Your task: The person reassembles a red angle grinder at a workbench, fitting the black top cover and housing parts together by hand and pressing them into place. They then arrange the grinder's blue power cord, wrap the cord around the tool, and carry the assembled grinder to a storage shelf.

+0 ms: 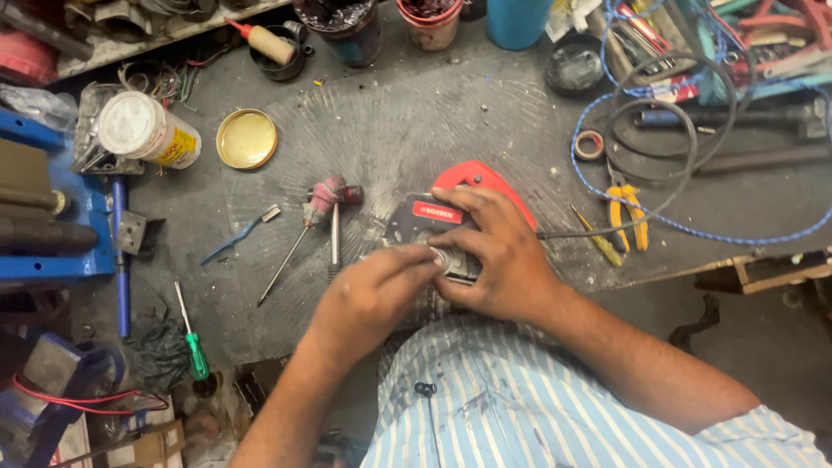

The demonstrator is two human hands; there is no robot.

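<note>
At frame centre, the right hand grips a red-and-black power tool, lying lengthwise left to right; the left hand fingertips pinch its round metal part.

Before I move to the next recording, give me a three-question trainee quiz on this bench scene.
1. True or false: the right hand rests on the red and black power tool.
2. What lies nearer the left hand: A the green-handled screwdriver, or B the yellow-handled pliers?
3. What colour is the round lid beside the white jar?

Key: 1 true; 2 A; 3 gold.
</note>
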